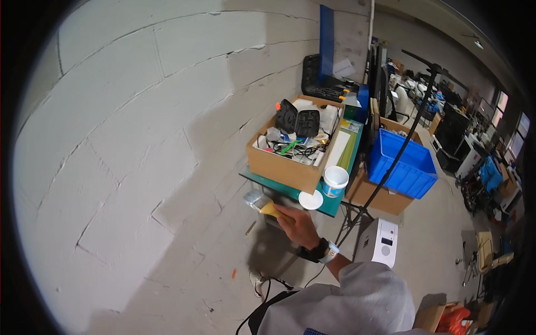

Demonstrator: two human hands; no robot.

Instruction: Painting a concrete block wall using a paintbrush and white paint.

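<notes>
My right hand (298, 226) is closed around the yellow handle of a paintbrush (269, 209). The brush's bristles look whitish and point left, toward the pale block wall (128, 117). Just beyond the hand, on the corner of a green table (334, 207), stands an uncovered white paint bucket (335, 177) with a blue label. Beside it lies a round white lid (310, 200). A dark band and a light one circle my right wrist. My left hand is not in view.
An open cardboard box (285, 172) full of cables and tool cases fills most of the table. A blue crate (402, 164), a slanting black stand pole (399, 153) and a white boxy device (382, 244) are to the right. A cable runs across the floor near my foot.
</notes>
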